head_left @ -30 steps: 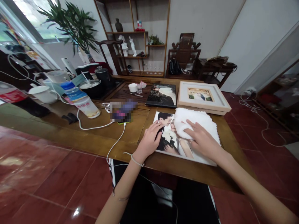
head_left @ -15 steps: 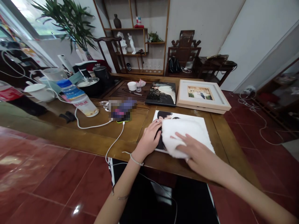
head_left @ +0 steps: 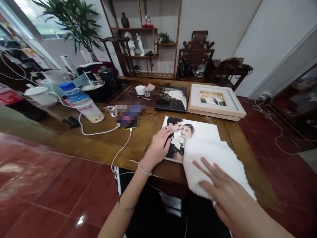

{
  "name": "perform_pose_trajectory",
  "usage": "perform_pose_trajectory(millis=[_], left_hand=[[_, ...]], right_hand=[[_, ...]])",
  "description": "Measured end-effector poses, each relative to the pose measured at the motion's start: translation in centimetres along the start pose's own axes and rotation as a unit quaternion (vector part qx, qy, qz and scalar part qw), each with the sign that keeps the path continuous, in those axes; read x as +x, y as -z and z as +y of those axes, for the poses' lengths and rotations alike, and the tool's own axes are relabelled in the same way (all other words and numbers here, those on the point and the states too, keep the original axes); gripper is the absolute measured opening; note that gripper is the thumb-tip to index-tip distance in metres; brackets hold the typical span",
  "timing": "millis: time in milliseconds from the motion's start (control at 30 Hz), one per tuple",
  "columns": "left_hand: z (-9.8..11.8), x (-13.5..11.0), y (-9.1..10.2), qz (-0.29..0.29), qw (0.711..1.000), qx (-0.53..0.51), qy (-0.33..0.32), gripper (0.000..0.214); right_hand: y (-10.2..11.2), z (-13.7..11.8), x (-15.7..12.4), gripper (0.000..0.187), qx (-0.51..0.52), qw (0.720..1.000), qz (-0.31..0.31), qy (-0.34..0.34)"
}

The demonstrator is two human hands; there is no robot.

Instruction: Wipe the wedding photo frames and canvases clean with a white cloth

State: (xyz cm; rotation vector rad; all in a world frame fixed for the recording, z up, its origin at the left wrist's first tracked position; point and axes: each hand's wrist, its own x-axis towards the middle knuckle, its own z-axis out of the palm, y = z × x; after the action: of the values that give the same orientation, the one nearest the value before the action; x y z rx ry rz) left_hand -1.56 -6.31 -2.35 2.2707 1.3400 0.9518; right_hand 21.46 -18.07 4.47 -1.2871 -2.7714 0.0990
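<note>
Speaker 1: As you look down at the brown wooden table (head_left: 137, 142), the rectangular white-edged photo panel printed with a couple (head_left: 178, 142) lies flat right before you, its long axis running left to right and the printed heads toward the far side.

Speaker 2: And the fluffy white cloth (head_left: 215, 148)?

Speaker 1: That covers the panel's near right part, slanting from far left to near right and spilling past the panel toward you.

Speaker 2: How do your arms stand?

Speaker 1: Your left forearm (head_left: 130, 198) rises from the bottom, leaning far right; your right forearm (head_left: 262, 219) reaches in from the lower right. Both palms face down.

Speaker 2: Then your hands?

Speaker 1: Your left hand (head_left: 158, 147) rests on the panel's left edge, its fingers nearly together, thumb apart. Your right hand (head_left: 228, 188) lies on the cloth, its fingers spread and pointing far left.
</note>
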Motion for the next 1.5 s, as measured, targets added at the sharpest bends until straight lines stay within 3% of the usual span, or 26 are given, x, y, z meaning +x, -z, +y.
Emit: perform_pose_trajectory(millis=[100,233,333,400,467,567,700,800,900,1000,1100,1200,1333,1500], left_hand=[[0.0,0.0,0.0,-0.001,1.0,-0.002,0.002,0.036],[0.2,0.0,0.2,0.003,1.0,-0.007,0.007,0.036],[0.3,-0.1,0.3,0.008,1.0,-0.015,0.004,0.035],[0.4,-0.1,0.3,0.01,1.0,-0.02,0.005,0.035],[0.4,-0.1,0.3,0.01,1.0,-0.022,0.007,0.036],[0.3,0.0,0.2,0.008,1.0,-0.02,0.006,0.036],[0.0,0.0,0.1,-0.003,1.0,-0.008,0.0,0.037],[-0.1,0.0,0.1,-0.006,1.0,-0.005,0.002,0.038],[0.1,0.0,0.2,0.0,1.0,-0.01,0.002,0.037],[0.3,-0.1,0.2,0.002,1.0,-0.016,0.006,0.036],[0.3,-0.1,0.3,0.003,1.0,-0.017,0.008,0.035],[0.4,-0.1,0.3,0.006,1.0,-0.022,0.003,0.036],[0.4,-0.1,0.4,0.005,1.0,-0.022,0.009,0.035],[0.3,-0.1,0.3,0.005,1.0,-0.022,0.008,0.037]], right_hand=[[1.2,0.2,0.1,0.056,0.019,0.999,-0.03,-0.004],[1.3,4.9,3.0,0.052,0.003,0.995,-0.035,-0.097],[0.5,8.4,6.1,0.046,-0.021,0.988,-0.006,-0.152],[-0.1,9.4,7.9,0.046,-0.038,0.986,0.032,-0.156],[-0.7,8.9,9.2,0.046,-0.047,0.987,0.065,-0.138],[-1.5,6.2,9.6,0.047,-0.027,0.995,0.07,-0.066],[-1.6,2.1,7.3,0.046,0.03,0.998,0.026,0.041],[-0.8,0.7,4.5,0.048,0.068,0.996,-0.006,0.058],[0.0,1.7,2.2,0.053,0.077,0.996,-0.017,0.045],[0.1,4.6,1.0,0.054,0.044,0.999,0.016,0.01],[-0.7,7.8,0.9,0.041,-0.003,0.996,0.07,-0.054],[-2.1,9.1,1.2,0.034,-0.036,0.988,0.116,-0.091],[-3.1,6.0,1.3,0.037,-0.038,0.987,0.139,-0.075],[-1.8,0.8,0.3,0.038,0.053,0.997,0.056,0.023]])
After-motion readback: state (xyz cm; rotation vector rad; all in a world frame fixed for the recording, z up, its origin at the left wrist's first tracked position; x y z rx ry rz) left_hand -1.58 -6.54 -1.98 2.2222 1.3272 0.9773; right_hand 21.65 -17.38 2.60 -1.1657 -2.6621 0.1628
